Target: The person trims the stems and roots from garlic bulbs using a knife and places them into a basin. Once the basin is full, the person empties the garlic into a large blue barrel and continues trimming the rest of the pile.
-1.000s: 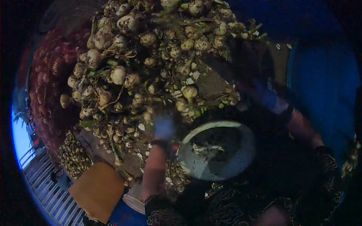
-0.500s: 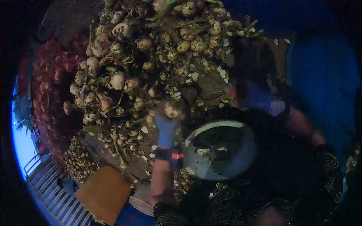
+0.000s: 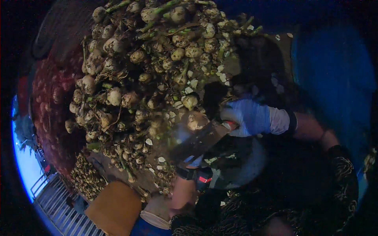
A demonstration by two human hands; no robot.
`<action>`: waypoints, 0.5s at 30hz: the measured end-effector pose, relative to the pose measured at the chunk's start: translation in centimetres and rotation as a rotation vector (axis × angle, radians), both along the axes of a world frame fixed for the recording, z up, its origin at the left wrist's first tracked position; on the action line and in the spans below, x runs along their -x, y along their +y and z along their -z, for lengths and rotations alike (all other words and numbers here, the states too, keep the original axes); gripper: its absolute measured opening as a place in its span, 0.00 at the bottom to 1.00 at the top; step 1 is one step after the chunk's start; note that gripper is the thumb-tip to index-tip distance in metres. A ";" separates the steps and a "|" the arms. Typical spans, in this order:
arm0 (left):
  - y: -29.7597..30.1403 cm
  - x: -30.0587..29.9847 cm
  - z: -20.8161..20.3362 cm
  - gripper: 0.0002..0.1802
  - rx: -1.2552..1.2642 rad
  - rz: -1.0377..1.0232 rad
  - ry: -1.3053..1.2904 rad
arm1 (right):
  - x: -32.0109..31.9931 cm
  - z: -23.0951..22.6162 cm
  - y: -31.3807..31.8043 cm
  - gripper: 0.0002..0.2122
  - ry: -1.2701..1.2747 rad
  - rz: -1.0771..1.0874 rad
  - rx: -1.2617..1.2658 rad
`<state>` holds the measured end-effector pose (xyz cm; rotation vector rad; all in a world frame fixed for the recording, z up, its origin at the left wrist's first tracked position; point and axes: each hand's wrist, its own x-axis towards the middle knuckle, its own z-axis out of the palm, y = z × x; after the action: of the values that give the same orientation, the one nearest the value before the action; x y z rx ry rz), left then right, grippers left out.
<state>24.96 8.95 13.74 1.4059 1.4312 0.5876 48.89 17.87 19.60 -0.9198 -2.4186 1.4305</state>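
My right hand (image 3: pixel 249 117), in a blue and white glove, is closed round the red handle of a broad, dark-bladed knife (image 3: pixel 201 141). The blade points left and down, crossing in front of my left hand (image 3: pixel 193 160). That hand, also gloved in blue, is blurred and largely covered by the blade; a pale, soil-stained round bulb (image 3: pixel 197 121) sits at its fingers, just above the knife. Below both hands is a round, pale bucket (image 3: pixel 256 157) with bits of whitish material inside.
A big heap of dirty bulbs with green stems (image 3: pixel 114 96) spreads ahead and left. Beyond it are red mesh sacks (image 3: pixel 51 102). A blue sheet-like surface (image 3: pixel 334 78) lies right. An orange-brown board (image 3: pixel 114 206) and a pale tub (image 3: pixel 157 212) stand lower left.
My right hand has come left with the knife, laying its blade across the left hand near the bulb. My left hand has shifted right with the bulb. The view has turned slightly.
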 end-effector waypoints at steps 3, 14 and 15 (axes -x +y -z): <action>-2.6 0.9 3.1 0.26 0.161 -0.218 -0.383 | 0.3 0.4 -0.1 0.13 -0.044 0.000 -0.039; -1.8 -2.8 -1.7 0.22 0.001 0.109 -0.223 | -2.2 5.6 0.1 0.10 -0.038 0.118 -0.131; -1.3 -3.3 -3.2 0.25 0.258 -0.026 -0.617 | -3.5 6.8 0.2 0.10 -0.039 0.180 -0.044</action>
<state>28.24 7.68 16.93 0.8930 0.9837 0.7444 52.36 18.04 12.78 -1.1322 -2.3158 1.3032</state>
